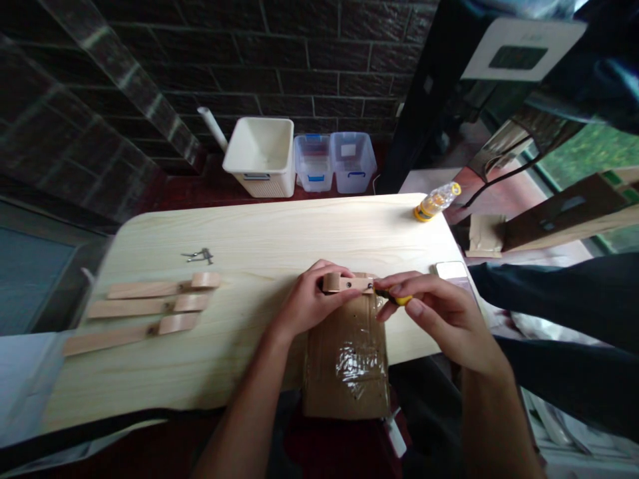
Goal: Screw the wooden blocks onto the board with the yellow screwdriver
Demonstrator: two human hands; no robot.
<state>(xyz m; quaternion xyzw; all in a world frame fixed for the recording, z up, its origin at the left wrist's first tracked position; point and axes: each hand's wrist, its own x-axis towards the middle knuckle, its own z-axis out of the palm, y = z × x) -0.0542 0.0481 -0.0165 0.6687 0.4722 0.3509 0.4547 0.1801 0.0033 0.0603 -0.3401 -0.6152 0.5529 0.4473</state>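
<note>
My left hand [312, 301] grips a small wooden piece [357, 284] with a curved end, held down at the far end of a taped cardboard box [344, 359]. Two dark spots, holes or screw heads, show on the wood. In my right hand [439, 309] is a screwdriver with a yellow and black handle [399, 299]; its tip meets the right end of the wood. Three wooden strips with curved ends [144, 289] lie side by side on the left of the table. Beyond them is a small pile of screws [202, 255].
The light wooden table [259, 233] carries a clear bottle with a yellow base [433, 203] at its back right corner and a white object [450, 269] at the right edge. Behind it on the floor stand a white bin [264, 159] and two clear tubs [352, 159]. A person's dark-clothed legs [559, 299] are at right.
</note>
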